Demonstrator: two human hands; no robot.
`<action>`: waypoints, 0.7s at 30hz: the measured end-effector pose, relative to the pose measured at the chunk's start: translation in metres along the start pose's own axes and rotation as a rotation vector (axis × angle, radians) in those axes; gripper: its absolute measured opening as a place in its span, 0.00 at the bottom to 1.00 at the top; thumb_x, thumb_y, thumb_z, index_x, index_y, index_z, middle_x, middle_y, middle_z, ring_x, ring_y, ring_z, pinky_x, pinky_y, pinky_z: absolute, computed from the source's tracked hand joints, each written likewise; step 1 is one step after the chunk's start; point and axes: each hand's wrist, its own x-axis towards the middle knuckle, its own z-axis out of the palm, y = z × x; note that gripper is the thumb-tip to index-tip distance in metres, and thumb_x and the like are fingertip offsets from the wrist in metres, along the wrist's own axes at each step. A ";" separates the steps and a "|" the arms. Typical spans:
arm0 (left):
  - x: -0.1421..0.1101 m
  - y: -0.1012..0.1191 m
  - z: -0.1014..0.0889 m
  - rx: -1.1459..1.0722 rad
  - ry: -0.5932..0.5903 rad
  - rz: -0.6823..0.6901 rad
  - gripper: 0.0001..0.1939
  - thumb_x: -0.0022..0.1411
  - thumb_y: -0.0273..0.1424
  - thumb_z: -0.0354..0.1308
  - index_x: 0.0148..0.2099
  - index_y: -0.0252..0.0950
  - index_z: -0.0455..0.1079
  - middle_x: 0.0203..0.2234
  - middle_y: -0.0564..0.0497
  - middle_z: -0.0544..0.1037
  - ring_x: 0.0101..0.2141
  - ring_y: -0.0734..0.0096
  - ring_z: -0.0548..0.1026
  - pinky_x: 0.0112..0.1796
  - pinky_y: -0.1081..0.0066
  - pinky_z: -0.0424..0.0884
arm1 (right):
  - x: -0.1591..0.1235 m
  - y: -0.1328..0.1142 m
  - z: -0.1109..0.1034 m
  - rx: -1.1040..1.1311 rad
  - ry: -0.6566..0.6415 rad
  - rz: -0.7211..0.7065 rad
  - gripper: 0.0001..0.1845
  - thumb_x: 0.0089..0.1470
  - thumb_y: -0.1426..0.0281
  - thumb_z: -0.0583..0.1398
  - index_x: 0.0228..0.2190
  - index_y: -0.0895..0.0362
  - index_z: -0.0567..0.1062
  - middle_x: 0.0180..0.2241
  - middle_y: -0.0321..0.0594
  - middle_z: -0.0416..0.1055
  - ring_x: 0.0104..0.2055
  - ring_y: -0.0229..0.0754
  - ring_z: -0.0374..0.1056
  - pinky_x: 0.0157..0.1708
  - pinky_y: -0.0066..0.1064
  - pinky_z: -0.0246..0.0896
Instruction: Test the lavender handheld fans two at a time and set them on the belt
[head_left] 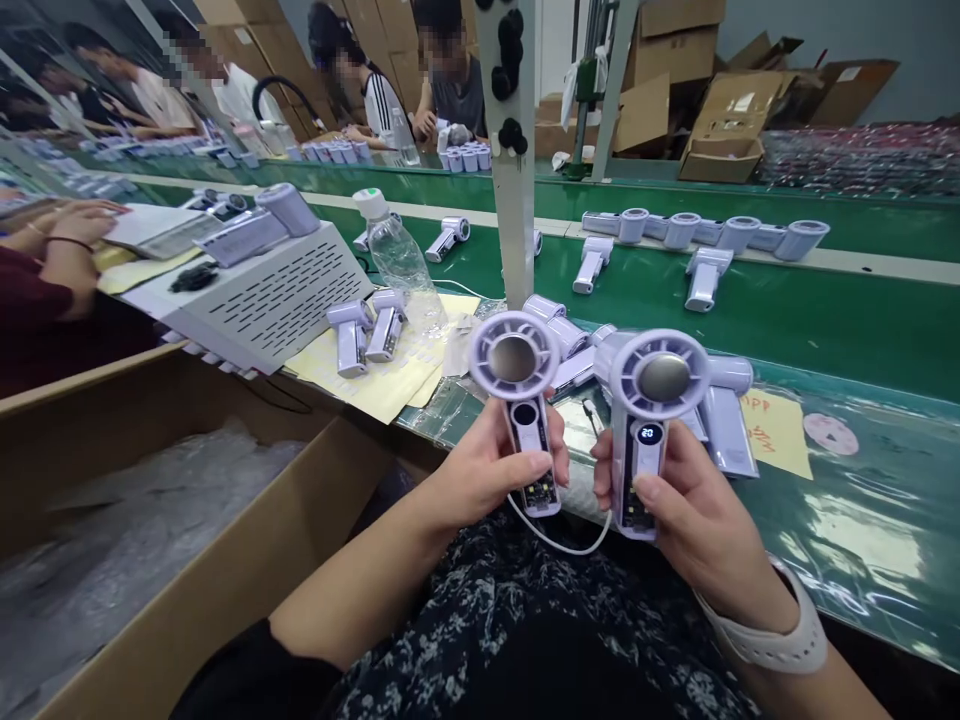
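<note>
My left hand [499,460] is closed around the handle of a lilac handheld fan [525,412], its round head up and its display dark. Close beside it, my right hand [690,500] grips a second lilac handheld fan [646,445], whose display reads 20. Both handles show bare circuit parts low on the front, near my thumbs. A white cable [564,548] hangs in a loop below the two fans; its ends are hidden by my hands. Behind them, more lilac fans [726,415] lie on the green bench.
A metal box with slots [281,300] and a clear plastic bottle [397,250] stand left of the post [514,200]. Several fans sit along the green conveyor [645,300]. An open carton [225,570] with plastic bags is at my left. Co-workers sit across the line.
</note>
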 end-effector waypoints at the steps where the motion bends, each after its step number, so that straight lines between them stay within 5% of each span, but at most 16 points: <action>1: 0.000 0.000 0.000 0.014 0.000 0.007 0.23 0.61 0.34 0.70 0.54 0.41 0.65 0.37 0.53 0.74 0.30 0.72 0.78 0.32 0.71 0.74 | -0.001 0.001 -0.001 0.001 0.008 0.006 0.17 0.67 0.62 0.65 0.55 0.46 0.72 0.48 0.41 0.74 0.38 0.41 0.73 0.37 0.34 0.76; 5: 0.003 -0.003 -0.003 0.031 -0.021 -0.017 0.23 0.61 0.35 0.70 0.53 0.39 0.64 0.36 0.54 0.75 0.33 0.70 0.80 0.37 0.68 0.77 | 0.002 0.003 0.000 0.054 0.058 0.057 0.21 0.65 0.62 0.66 0.57 0.44 0.70 0.49 0.41 0.75 0.41 0.43 0.74 0.40 0.35 0.76; 10: 0.008 -0.010 -0.008 0.009 0.081 -0.071 0.25 0.58 0.38 0.72 0.48 0.38 0.61 0.33 0.56 0.74 0.25 0.74 0.77 0.28 0.71 0.75 | 0.007 0.004 0.006 0.098 0.123 0.111 0.20 0.60 0.59 0.70 0.51 0.48 0.75 0.42 0.41 0.78 0.36 0.42 0.74 0.38 0.34 0.75; 16: 0.009 -0.011 -0.008 -0.015 0.122 -0.140 0.28 0.54 0.36 0.74 0.48 0.38 0.60 0.35 0.55 0.74 0.29 0.73 0.78 0.31 0.70 0.77 | 0.009 0.002 0.008 0.083 0.263 0.154 0.21 0.55 0.57 0.72 0.46 0.53 0.79 0.39 0.43 0.79 0.34 0.42 0.72 0.31 0.30 0.72; 21: 0.009 -0.015 -0.010 -0.040 0.106 -0.094 0.28 0.53 0.35 0.73 0.49 0.38 0.60 0.37 0.55 0.72 0.29 0.74 0.77 0.30 0.71 0.77 | 0.008 0.001 0.007 0.083 0.251 0.140 0.20 0.55 0.56 0.70 0.44 0.54 0.80 0.37 0.44 0.79 0.33 0.43 0.72 0.31 0.30 0.72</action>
